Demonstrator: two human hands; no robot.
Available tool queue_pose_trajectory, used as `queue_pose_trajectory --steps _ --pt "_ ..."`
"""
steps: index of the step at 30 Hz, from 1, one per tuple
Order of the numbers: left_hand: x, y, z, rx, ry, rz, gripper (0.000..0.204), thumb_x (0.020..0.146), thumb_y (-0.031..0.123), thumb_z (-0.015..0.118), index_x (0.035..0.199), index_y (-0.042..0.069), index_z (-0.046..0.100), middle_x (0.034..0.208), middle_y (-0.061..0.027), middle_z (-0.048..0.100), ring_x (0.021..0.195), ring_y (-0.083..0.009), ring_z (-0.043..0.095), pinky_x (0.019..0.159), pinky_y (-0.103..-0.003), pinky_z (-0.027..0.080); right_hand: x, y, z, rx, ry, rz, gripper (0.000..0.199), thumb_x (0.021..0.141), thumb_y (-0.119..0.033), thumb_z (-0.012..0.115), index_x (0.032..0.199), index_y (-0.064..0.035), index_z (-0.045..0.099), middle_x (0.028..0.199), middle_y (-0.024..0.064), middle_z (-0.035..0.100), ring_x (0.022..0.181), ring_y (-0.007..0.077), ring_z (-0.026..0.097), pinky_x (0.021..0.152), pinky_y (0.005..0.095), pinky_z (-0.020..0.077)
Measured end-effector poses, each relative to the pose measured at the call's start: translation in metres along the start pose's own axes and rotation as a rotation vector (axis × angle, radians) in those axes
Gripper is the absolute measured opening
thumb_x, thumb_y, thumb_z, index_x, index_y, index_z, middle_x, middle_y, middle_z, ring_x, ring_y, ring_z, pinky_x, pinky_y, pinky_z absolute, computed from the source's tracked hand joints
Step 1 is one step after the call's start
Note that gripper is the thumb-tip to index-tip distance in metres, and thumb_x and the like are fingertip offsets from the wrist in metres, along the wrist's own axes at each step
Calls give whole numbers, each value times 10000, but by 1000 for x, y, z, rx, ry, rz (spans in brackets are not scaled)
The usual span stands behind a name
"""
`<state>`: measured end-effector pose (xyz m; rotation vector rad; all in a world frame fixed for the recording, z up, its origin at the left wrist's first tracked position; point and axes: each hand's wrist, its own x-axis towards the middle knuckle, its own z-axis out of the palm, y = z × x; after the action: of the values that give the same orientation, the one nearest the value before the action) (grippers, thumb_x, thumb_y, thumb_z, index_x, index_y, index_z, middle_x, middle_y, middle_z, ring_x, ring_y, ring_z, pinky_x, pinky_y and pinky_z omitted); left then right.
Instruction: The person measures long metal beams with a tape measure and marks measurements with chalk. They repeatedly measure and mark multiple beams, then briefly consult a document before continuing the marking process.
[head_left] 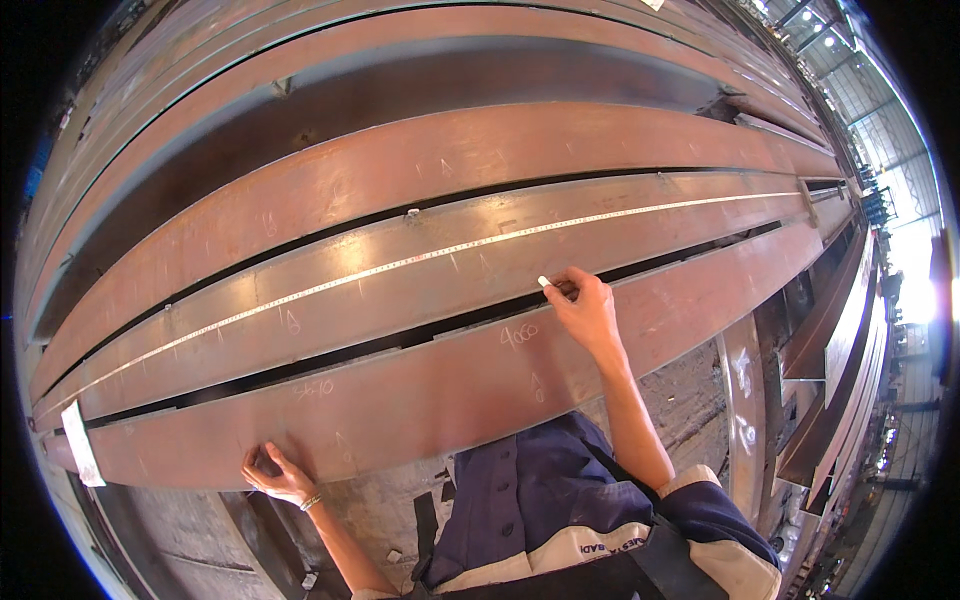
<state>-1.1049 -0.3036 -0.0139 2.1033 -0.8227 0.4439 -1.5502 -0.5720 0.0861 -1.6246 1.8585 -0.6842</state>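
Between the thumb and fingertips of my right hand (584, 305) is a short white piece of chalk (544, 282), held over the gap between the nearest and the middle steel beams. My left hand (277, 474) rests at the near edge of the nearest steel beam (430, 390), fingers loosely curved and apart, nothing seen in it. A pale measuring tape (420, 258) lies stretched lengthwise along the middle steel beam (370, 245). Chalk marks show beside the tape and on the nearest beam.
More long reddish-brown beams (480, 140) lie parallel beyond, with dark gaps between them. A white sheet (82, 445) lies across the nearest beam's left end. Stacked steel sections (830, 370) stand to the right. A small pale bit (412, 212) sits at the middle beam's far edge.
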Motion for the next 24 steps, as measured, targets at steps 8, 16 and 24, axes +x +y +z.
queue_pose_trajectory --steps 8,16,24 --pt "0 -6 -1 94 -31 15 383 976 353 725 1100 -3 657 1065 -158 668 1019 -344 608 940 -497 468 15 15 20 -15 96 -63 193 883 -154 749 967 20 746 832 147 754 763 240 734 723 351 562" --pt "1 -14 -1 140 -46 68 405 975 390 712 1112 12 660 1077 -152 677 1051 -356 599 970 -514 444 33 21 43 9 212 -176 129 861 -116 734 929 -6 726 840 165 697 770 357 694 719 455 538" --pt "0 -20 -2 158 -50 74 402 975 380 718 1106 4 662 1070 -161 678 1027 -353 609 949 -501 457 55 29 43 -48 294 -173 161 870 -113 725 999 -23 758 881 170 703 795 372 697 734 464 541"
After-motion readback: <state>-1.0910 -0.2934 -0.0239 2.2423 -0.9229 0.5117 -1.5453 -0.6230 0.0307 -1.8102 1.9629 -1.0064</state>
